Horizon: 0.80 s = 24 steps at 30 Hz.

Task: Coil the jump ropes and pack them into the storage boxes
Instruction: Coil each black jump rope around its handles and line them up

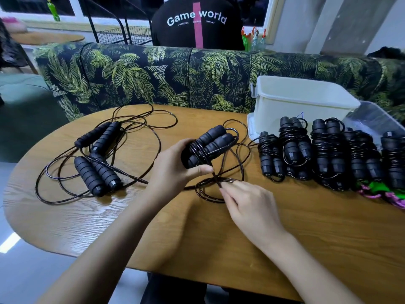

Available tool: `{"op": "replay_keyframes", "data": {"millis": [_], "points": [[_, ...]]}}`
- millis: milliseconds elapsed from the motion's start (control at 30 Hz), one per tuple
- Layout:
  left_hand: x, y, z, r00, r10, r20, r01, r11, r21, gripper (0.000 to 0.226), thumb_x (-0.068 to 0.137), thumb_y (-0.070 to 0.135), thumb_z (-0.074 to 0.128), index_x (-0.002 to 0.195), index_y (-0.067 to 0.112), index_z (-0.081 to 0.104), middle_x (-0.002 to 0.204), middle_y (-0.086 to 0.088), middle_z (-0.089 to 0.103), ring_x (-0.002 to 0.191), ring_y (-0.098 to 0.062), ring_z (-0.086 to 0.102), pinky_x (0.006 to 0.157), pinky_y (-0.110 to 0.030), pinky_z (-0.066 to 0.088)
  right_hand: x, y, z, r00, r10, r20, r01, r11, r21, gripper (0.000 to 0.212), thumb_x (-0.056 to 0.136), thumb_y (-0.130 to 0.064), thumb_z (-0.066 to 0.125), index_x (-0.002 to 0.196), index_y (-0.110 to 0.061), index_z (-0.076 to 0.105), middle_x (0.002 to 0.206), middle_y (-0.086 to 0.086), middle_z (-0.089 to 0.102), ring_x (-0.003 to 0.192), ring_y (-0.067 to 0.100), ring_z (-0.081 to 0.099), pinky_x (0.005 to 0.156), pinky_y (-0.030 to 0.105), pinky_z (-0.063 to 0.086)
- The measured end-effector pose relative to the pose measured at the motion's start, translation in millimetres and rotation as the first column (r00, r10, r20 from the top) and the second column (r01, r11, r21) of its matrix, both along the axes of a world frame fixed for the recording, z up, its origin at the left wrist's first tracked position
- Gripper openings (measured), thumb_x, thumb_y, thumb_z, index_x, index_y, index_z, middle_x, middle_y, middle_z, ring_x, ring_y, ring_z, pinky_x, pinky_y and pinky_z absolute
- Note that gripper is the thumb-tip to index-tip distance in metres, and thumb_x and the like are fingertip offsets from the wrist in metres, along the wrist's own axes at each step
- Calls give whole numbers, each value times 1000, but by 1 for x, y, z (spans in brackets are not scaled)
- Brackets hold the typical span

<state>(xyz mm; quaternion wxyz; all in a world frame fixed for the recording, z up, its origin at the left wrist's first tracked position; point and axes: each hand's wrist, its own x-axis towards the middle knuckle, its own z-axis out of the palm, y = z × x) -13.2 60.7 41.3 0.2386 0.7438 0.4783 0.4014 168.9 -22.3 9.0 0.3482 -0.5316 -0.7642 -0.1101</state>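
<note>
My left hand (175, 165) grips a pair of black foam jump rope handles (210, 143) held side by side, with a few turns of black cord wound round them. My right hand (247, 205) pinches that cord (215, 179) just below the handles; loose loops of it lie on the wooden table (197, 227) under both hands. Two uncoiled black ropes (98, 154) lie tangled at the left. Several coiled black ropes (324, 154) stand in a row at the right. A white storage box (300, 102) sits behind them.
A clear plastic lid or box (377, 121) lies at the far right. A pink and green rope (381, 191) lies by the right edge. A leaf-patterned sofa (153, 75) backs the table, and a person in a black top (197, 23) sits behind it.
</note>
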Motion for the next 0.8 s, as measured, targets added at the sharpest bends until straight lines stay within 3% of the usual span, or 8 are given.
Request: {"op": "replay_keyframes", "data": {"millis": [100, 233, 400, 500, 600, 800], "points": [[5, -1, -7, 1000, -1, 13, 1, 1000, -23, 98, 53, 86, 67, 125, 21, 59, 108, 9, 71, 102, -8, 66, 88, -42, 55, -9, 10, -12, 997, -15, 72, 13, 999, 34, 31, 93, -24, 47, 92, -12, 75, 76, -2, 71, 67, 15, 69, 55, 33, 56], [3, 3, -18, 1000, 12, 5, -12, 1000, 2, 78, 62, 75, 70, 121, 25, 60, 103, 10, 72, 98, -7, 67, 83, -42, 56, -4, 19, -23, 981, -3, 196, -23, 992, 127, 29, 95, -24, 48, 88, -13, 74, 69, -3, 66, 62, 15, 65, 51, 28, 49], [-3, 8, -35, 993, 11, -116, -6, 999, 44, 75, 63, 72, 65, 123, 27, 58, 105, 10, 70, 98, -13, 67, 81, -41, 55, 29, 40, -42, 925, 44, 378, -79, 994, 76, 35, 94, -43, 47, 70, -22, 62, 65, -8, 62, 64, 13, 62, 54, 26, 44], [-4, 8, -49, 983, -2, -185, 9, 999, 40, 78, 62, 72, 61, 126, 28, 57, 109, 8, 70, 100, -15, 67, 83, -39, 54, 46, 44, -45, 938, 135, 319, -130, 991, -37, 30, 93, -46, 53, 79, -21, 62, 72, -10, 62, 72, 12, 59, 67, 27, 48], [-5, 5, -63, 979, 5, -202, -3, 1000, 11, 79, 62, 74, 58, 126, 28, 57, 109, 11, 69, 100, -13, 66, 82, -33, 53, 56, 43, -43, 946, 183, 269, -160, 981, -106, 27, 93, -46, 54, 84, -21, 59, 76, -12, 59, 75, 10, 53, 89, 25, 43], [-5, 5, -73, 999, 38, -35, -39, 999, -38, 78, 64, 71, 62, 126, 24, 59, 108, 11, 69, 101, -9, 65, 87, -33, 53, 60, 46, -43, 934, 161, 318, -135, 985, -102, 36, 95, -50, 46, 78, -21, 56, 77, -10, 53, 79, 12, 49, 83, 24, 40]]}}
